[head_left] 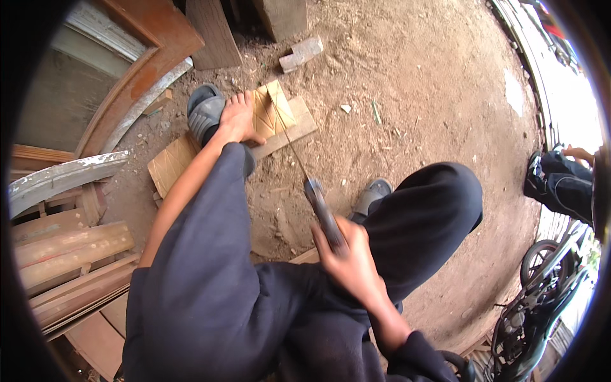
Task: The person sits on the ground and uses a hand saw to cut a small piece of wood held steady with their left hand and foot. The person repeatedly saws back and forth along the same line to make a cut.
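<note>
Line-marked board (264, 113) lies on a plank (305, 121), seemingly for support, where I see the left hand (238, 121) spread at its left end, probably steadying it, the right hand (351, 258) wrapped around a saw handle (323, 211).

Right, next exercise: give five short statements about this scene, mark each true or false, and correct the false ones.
1. The right hand holds a saw-like tool by its dark handle. True.

2. The left hand rests on the person's right knee. False: it is on the pale, line-marked wood.

3. A loose block lies on the bare soil. True.

4. The sandals on the person's feet are bright red. False: they are grey.

5. A motorcycle shows at the lower right of the picture. True.
</note>
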`<act>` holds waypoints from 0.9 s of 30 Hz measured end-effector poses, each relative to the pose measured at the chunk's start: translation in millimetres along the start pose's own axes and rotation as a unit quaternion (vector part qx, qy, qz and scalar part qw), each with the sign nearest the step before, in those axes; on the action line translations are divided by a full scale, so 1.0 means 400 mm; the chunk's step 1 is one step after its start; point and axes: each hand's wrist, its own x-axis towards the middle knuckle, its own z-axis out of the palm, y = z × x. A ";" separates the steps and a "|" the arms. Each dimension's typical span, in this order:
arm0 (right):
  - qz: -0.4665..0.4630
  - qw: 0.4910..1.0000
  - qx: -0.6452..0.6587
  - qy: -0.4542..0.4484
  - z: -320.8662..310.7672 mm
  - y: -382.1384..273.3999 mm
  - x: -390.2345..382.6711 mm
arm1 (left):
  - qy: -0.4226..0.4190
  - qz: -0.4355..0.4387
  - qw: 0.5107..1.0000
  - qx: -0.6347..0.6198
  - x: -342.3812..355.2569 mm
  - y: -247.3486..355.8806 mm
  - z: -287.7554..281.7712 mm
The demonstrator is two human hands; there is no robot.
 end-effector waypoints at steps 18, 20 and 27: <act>0.078 0.996 0.029 -0.003 -0.014 0.027 0.042 | -0.014 0.008 1.000 -0.015 0.014 0.001 -0.009; 0.039 0.999 0.012 0.009 -0.002 0.017 0.029 | -0.004 0.007 1.000 -0.016 0.012 0.005 -0.017; 0.053 0.998 0.023 -0.016 -0.037 -0.006 -0.059 | -0.051 -0.004 0.998 -0.031 -0.015 -0.026 -0.043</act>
